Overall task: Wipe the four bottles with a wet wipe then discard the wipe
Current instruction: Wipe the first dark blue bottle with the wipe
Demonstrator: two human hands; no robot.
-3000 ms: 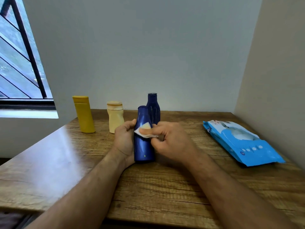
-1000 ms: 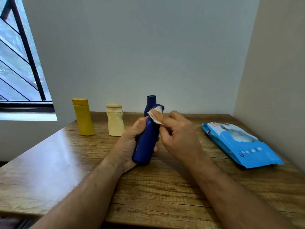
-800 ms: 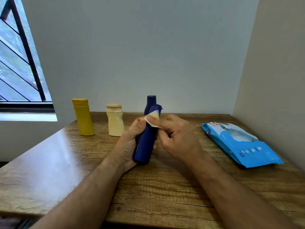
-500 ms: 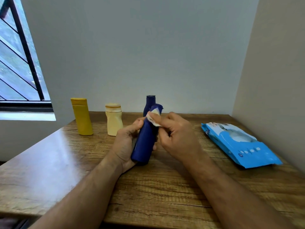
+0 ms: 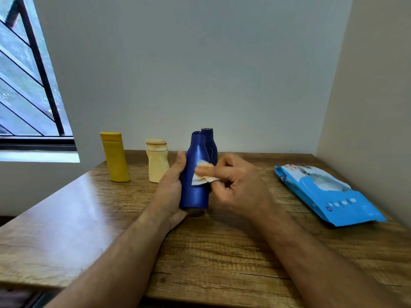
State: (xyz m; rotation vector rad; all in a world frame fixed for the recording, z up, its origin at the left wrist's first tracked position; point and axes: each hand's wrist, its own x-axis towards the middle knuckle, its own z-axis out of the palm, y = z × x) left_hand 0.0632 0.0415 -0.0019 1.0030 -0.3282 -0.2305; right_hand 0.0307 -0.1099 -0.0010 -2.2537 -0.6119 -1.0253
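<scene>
Four bottles on table. Near blue bottle upright, long axis vertical, cap at 12 o'clock; left hand grips its body. Right hand pinches wet wipe against bottle's middle. Wipe pack at 3 o'clock.

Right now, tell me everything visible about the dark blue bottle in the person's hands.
The dark blue bottle is smooth and glossy, like plastic, with a wide body narrowing to a slim neck and a matching cap, closed. It stands about upright near the middle of the wooden table. The left hand grips its body from the left; the right hand presses a folded white wipe against its front. A second dark blue bottle stands just behind it.
</scene>
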